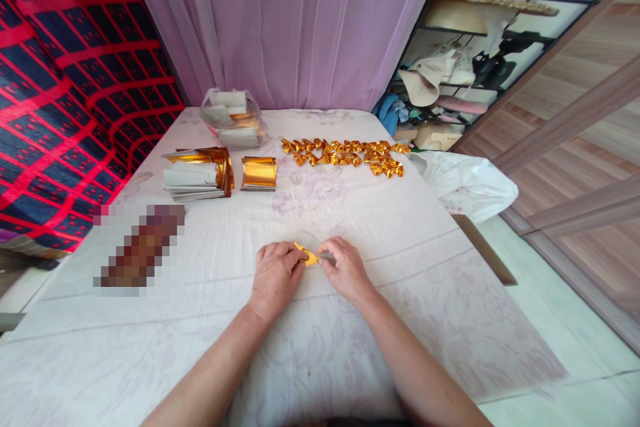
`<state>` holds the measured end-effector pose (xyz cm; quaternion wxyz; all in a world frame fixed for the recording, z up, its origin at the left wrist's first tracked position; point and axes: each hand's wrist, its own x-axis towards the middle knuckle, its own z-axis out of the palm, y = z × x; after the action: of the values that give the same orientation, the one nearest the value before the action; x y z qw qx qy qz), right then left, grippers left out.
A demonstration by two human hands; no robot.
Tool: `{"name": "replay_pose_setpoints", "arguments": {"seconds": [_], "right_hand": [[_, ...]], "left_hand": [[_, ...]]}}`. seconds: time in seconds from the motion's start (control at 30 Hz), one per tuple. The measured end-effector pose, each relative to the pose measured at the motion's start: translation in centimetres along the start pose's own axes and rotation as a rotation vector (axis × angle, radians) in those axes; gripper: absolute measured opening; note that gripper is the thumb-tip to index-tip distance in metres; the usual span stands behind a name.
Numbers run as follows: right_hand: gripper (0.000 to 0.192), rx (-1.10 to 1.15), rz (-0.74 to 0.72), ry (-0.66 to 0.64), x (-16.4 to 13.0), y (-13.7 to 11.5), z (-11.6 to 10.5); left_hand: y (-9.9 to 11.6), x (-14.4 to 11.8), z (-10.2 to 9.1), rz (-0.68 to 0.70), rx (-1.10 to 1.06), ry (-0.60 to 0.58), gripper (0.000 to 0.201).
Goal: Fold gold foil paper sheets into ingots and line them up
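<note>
Foil paper (311, 259) may rip
We pinch it btwn fingers (335, 248), L hand (275, 275) & R hand (347, 268); uneven pull could tear it.

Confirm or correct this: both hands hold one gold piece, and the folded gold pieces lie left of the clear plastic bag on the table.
Left is wrong: the head view shows the folded gold pieces right of the clear plastic bag on the table. The left hand and right hand do hold one gold piece.
</note>
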<state>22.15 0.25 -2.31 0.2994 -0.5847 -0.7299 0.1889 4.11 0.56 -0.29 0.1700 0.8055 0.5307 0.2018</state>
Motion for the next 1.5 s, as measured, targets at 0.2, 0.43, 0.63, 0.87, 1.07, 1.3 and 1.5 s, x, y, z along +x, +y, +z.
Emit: {"name": "replay_pose_setpoints", "arguments": {"seconds": [0.2, 0.43, 0.63, 0.87, 1.07, 1.3, 1.5], "right_hand": [[0.026, 0.053, -0.067, 0.070, -0.2, 0.7, 0.0], [0.022, -0.101, -0.232, 0.168, -1.9, -1.4, -0.6], [0.025, -0.173, -0.231, 0.053, -2.2, -1.8, -0.2], [0.029, -0.167, -0.216, 0.072, -2.2, -1.6, 0.0], [0.029, -0.155, -0.208, 0.114, -2.2, -1.4, 0.2], [0.026, -0.147, -0.178, 0.114, -2.2, -1.2, 0.1], [0.027, -0.099, -0.176, 0.046, -2.0, -0.9, -0.6]], "left_hand": [[-0.2, 0.0, 0.1, 0.008, -0.010, 0.027, 0.017], [-0.2, -0.2, 0.1, 0.053, -0.005, 0.056, 0.017], [-0.6, -0.4, 0.1, 0.083, 0.009, 0.069, 0.022], [-2.7, 0.8, -1.1, 0.217, 0.098, 0.046, 0.026], [-3.2, 2.1, -2.0, 0.304, 0.156, -0.063, 0.021], [-2.9, 2.3, -2.2, 0.358, 0.165, -0.068, 0.018], [-2.8, 1.9, -1.7, 0.382, 0.217, -0.042, 0.016]]}}
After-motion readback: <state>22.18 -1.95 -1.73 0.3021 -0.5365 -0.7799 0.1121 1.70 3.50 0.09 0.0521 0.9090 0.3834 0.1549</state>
